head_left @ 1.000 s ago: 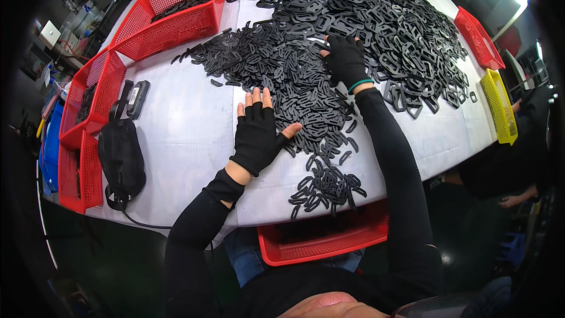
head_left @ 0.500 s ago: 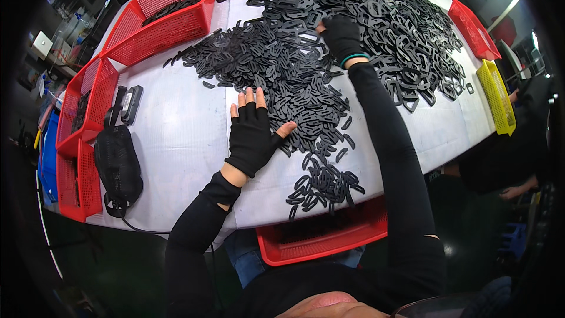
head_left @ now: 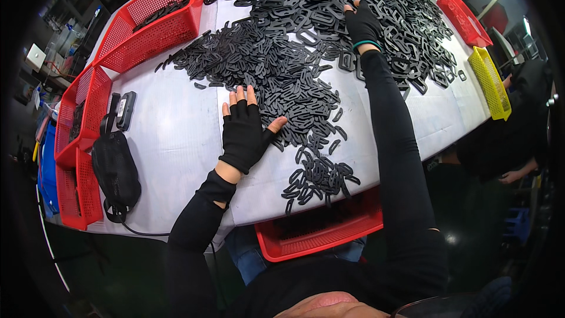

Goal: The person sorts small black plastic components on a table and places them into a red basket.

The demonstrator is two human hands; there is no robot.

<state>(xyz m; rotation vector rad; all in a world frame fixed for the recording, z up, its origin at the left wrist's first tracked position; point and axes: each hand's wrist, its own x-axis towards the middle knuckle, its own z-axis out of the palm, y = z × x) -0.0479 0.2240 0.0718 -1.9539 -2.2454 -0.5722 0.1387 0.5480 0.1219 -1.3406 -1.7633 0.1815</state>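
My left hand (head_left: 243, 135), in a black fingerless glove, lies open with its fingers stretched out. Its fingertips and thumb rest at the near left edge of a heap of small, slim black loop-shaped pieces (head_left: 294, 94). Farther off and to the right, my right hand (head_left: 363, 27), gloved the same way, reaches into a heap of larger flat black rings (head_left: 406, 47). Its fingers are curled downward, and what lies under them is hidden. A smaller cluster of slim pieces (head_left: 319, 178) sits by the near table edge.
Red baskets stand along the left, the far one (head_left: 150, 35) with black pieces inside. Another red basket (head_left: 321, 237) is below the near table edge. A black pouch (head_left: 116, 171) lies at the left. At the right are a red basket (head_left: 465, 17) and a yellow basket (head_left: 489, 82).
My right hand has moved away and to the right, into the larger rings, and some rings near it have shifted. My left hand keeps its place on the table. The whole view has shifted slightly.
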